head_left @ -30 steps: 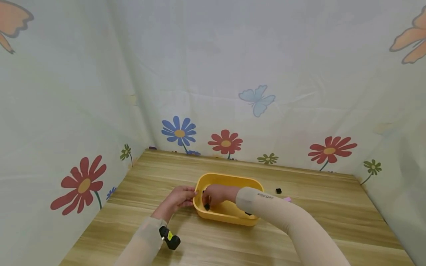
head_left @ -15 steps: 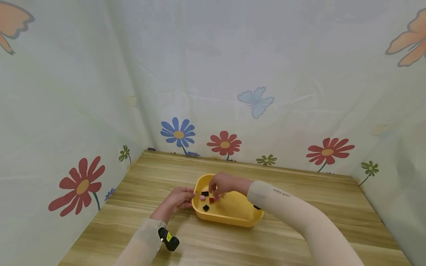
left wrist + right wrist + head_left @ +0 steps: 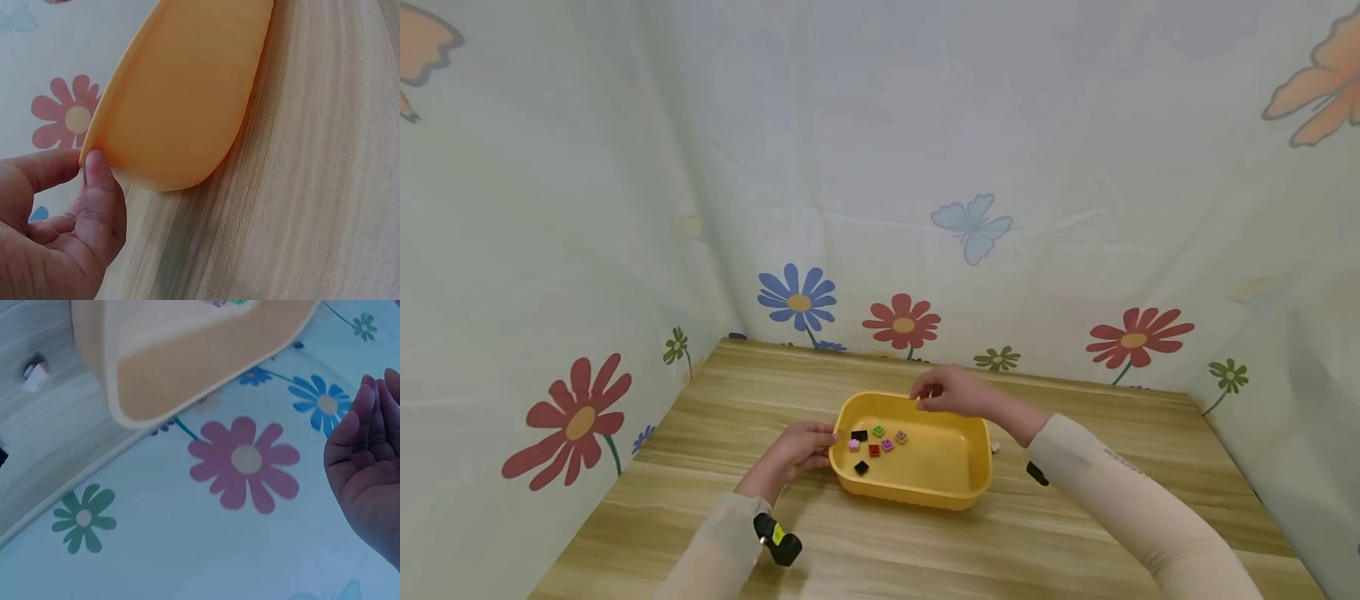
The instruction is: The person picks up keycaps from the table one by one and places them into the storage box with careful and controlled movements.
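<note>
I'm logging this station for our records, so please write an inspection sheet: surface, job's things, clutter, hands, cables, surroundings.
Surface: wood-grain table.
Job's things: yellow tray with small bricks towards its left end, among them black, green, red and pink.
Clutter: pale piece on the table, right of the tray.
Left hand: pinches the tray's left rim.
Right hand: at the tray's far side, fingers loosely bent; nothing seen in it.
Cables: nothing seen.
Surroundings: pale curtain printed with flowers and butterflies.

Small bricks (image 3: 874, 451) in yellow tub (image 3: 917, 493)
</note>
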`<state>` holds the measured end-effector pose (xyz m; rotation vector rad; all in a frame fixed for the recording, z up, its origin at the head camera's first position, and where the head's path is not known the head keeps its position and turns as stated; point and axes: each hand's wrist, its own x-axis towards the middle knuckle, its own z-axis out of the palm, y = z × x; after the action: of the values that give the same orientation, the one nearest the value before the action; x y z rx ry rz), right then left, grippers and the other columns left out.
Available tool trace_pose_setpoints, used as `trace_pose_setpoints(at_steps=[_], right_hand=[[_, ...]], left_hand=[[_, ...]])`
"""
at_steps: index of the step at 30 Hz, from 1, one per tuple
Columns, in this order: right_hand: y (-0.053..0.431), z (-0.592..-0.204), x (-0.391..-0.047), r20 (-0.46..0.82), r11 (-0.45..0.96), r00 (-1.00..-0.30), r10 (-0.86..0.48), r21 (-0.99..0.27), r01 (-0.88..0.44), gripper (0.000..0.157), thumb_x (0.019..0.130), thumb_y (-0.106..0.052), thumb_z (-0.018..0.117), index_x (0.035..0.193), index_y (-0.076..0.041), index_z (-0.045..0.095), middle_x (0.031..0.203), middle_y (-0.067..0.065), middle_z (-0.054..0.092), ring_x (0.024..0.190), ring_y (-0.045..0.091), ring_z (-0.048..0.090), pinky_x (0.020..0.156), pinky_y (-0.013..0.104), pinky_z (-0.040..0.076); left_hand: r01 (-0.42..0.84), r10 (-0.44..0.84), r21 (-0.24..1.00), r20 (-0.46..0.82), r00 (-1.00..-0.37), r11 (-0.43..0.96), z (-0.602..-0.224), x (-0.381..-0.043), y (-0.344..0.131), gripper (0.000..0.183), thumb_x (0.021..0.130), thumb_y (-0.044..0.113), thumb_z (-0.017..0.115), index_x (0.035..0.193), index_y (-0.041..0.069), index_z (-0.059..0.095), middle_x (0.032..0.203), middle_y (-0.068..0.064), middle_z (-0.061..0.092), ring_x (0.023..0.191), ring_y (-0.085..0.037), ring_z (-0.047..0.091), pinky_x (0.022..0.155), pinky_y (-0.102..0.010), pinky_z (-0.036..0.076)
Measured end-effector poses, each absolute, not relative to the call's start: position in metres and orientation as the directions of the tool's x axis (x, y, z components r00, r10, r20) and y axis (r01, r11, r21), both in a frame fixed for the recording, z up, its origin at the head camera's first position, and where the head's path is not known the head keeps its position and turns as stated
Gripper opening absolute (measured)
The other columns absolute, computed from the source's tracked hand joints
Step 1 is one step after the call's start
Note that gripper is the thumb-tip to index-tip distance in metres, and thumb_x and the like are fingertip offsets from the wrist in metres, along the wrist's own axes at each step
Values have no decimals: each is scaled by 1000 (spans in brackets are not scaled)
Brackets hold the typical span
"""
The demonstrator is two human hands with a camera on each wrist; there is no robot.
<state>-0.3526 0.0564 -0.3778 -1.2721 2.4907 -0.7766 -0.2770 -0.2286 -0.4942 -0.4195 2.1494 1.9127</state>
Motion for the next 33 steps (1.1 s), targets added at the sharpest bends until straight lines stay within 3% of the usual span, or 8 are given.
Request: trace_pose_setpoints(at_steps=[12, 26, 33], right_hand=[[122, -364, -347, 129, 557, -722, -679, -551, -622, 18, 98, -9, 66, 111, 0, 74, 97, 12, 73, 80, 8, 56, 70, 22, 51], [169, -366, -330, 160, 599, -786, -597, -563, -570, 18, 99, -11, 65, 110, 1, 74, 93, 10, 73, 79, 5, 56, 69, 21, 52], [191, -379, -320, 145, 634, -831, -538, -579, -512, 19, 100, -13, 65, 112, 0, 73, 99, 10, 74, 87, 10, 59, 75, 25, 54]], left_hand=[[-361, -60, 926, -357, -932, 109, -494, -278, -228, 41, 100, 8, 61, 135, -13, 55, 105, -15, 72, 81, -13, 64, 65, -19, 58], [-377, -81, 919, -370, -926, 113, -493, -279, -228, 38, 101, 8, 61, 133, -11, 58, 102, -12, 71, 80, -14, 63, 65, -20, 58], [-380, -87, 917, -371, -924, 120, -494, -278, -228, 39, 100, 9, 62, 133, -11, 58, 101, -13, 72, 80, -14, 64, 66, -20, 59]])
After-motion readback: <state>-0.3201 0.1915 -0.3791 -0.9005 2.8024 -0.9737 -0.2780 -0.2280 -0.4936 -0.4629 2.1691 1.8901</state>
